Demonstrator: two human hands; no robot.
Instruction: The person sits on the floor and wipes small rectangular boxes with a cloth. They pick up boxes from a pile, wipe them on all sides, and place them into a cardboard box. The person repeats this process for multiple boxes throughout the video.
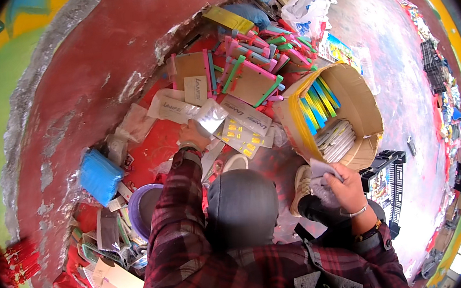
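My left hand (194,135) reaches forward over the floor. Its fingers are closed at the edge of a shiny silvery plastic packet (211,116); part of the grip is hidden. Around it lie flat printed plastic sleeves (173,108), grey printed strips (246,114) and sheets with yellow shapes (239,138). At the right, my right hand (347,186) pinches a crumpled grey cloth (323,180) beside the near rim of an open cardboard box (365,114). Inside that box stand blue and yellow thin items (319,105) and a stack of white flat pieces (338,142).
Pink, green and blue framed boards (251,79) are heaped ahead against the red wall (80,76). Blue packs (100,176) and a purple-rimmed bucket (141,211) stand at the left. A black crate (396,187) sits right of my right hand. A white bag (306,13) lies farther off.
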